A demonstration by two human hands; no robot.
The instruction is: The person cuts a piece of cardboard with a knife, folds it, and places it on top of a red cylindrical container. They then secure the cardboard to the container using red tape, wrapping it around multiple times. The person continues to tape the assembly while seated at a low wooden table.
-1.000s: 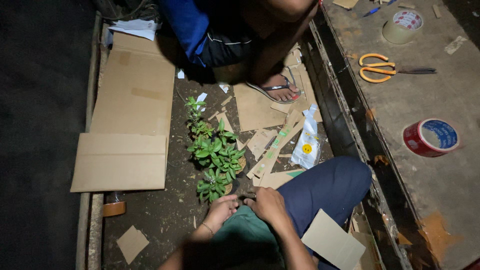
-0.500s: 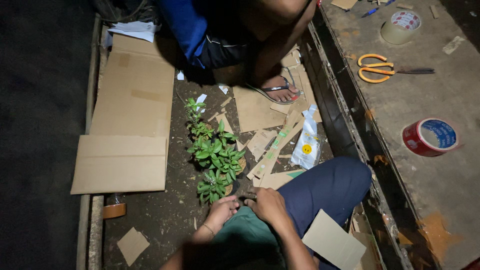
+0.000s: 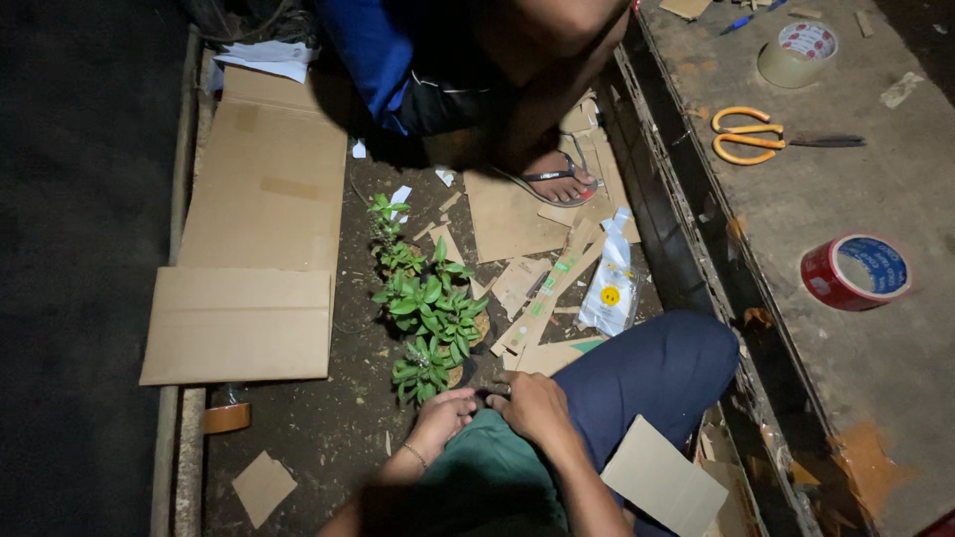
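Plant: small leafy green plant (image 3: 428, 316) stands on dark soil at centre frame, just above both hands.
Left hand: left hand (image 3: 443, 416) at lower centre, fingers curled together near the plant's base; what they pinch cannot be told.
Right hand: right hand (image 3: 535, 406) just beside it, fingers bent inward, grip unclear.
Knee: blue trouser leg (image 3: 652, 376) at lower right.
Cardboard: flattened box (image 3: 254, 254) at left.
Foot: another person's sandalled foot (image 3: 557, 179) at upper centre.
Bench: orange scissors (image 3: 746, 136) and red tape roll (image 3: 856, 271) at right.
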